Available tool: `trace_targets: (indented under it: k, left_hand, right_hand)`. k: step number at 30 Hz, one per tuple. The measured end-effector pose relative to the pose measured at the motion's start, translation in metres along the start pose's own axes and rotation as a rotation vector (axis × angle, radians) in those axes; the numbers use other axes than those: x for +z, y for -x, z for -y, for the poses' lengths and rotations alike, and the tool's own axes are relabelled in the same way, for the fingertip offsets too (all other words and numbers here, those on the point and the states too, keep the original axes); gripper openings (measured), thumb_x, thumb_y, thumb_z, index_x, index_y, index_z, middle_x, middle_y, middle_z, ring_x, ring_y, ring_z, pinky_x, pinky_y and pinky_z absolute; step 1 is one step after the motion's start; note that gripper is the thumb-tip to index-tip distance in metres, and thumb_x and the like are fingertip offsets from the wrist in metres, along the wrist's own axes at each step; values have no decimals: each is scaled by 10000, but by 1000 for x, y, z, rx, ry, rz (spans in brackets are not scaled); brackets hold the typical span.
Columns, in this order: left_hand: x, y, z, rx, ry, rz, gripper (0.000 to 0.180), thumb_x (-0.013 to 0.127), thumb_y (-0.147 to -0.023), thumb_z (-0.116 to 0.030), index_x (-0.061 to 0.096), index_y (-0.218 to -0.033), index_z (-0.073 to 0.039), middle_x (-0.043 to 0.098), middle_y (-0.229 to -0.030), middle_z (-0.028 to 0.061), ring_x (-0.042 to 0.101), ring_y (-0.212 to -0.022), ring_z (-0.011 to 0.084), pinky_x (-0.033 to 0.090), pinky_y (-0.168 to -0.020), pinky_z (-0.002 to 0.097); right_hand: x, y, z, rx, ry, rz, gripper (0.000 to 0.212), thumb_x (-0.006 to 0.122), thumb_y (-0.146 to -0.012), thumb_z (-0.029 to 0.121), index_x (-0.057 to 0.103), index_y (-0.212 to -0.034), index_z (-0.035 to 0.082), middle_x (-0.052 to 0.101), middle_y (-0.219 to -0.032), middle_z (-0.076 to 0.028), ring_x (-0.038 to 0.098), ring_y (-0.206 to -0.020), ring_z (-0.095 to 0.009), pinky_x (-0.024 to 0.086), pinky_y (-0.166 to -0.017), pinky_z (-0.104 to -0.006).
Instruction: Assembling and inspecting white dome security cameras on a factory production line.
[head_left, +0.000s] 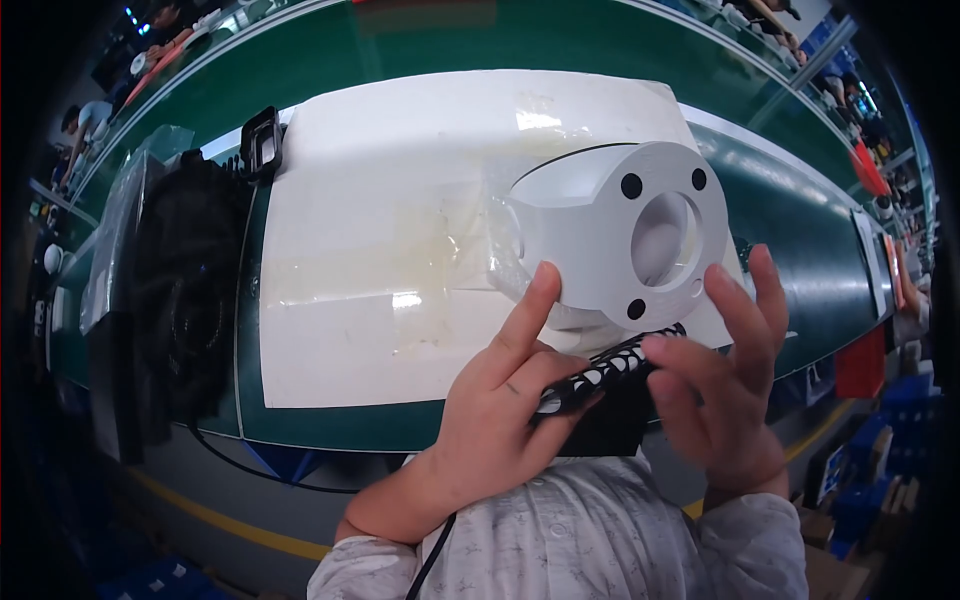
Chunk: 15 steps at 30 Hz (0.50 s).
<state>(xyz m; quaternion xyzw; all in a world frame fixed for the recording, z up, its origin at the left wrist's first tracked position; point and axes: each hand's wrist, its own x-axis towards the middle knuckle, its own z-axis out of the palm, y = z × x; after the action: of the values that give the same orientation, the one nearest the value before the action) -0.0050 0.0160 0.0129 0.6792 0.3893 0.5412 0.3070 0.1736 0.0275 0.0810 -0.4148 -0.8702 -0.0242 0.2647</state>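
Observation:
A white rounded housing (575, 205) rests tilted on the white sheet. Its ring-shaped end face has a large round opening, three black round pads (631, 186) and a bare small round recess at the lower right. My left hand (505, 410) is closed around a black strip with rows of white round spots (600, 375), its index finger stretched up against the housing's lower left edge. My right hand (720, 370) has its fingers apart. One fingertip is beside the bare recess, while another finger is by the strip's upper end; whether it touches the strip I cannot tell.
The white sheet (345, 330), patched with clear tape, covers part of the green bench (800, 240). At the left lie a black cloth-like bundle (195, 280) and a black frame-shaped object (262, 145). A dark cable (270, 483) hangs below the bench. Other people sit along the far sides.

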Motion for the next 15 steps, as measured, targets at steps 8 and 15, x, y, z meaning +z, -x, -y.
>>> trace_targets:
  k: [8, 15]
  left_hand:
    - [-3, 1, -1, -13, -43, 96, 307, 643, -617, 65, 515, -882, -20, 164, -1339, 296, 585, -785, 201, 460, -717, 281]
    - [1, -2, -3, 18, -98, 10, 204, 658, -633, 2, 547, -804, 2, 287, -1300, 265, 591, -689, 215, 472, -617, 280]
  right_hand:
    - [23, 7, -8, -229, -130, -74, 77, 645, -668, 118, 585, -714, 135, 483, -1181, -40, 310, -1187, -305, 142, -981, -419]
    - [9, -7, -36, 195, -194, -277, 105, 610, -718, 123, 519, -737, 75, 416, -1231, -154, 285, -1208, -367, 229, -979, -437]
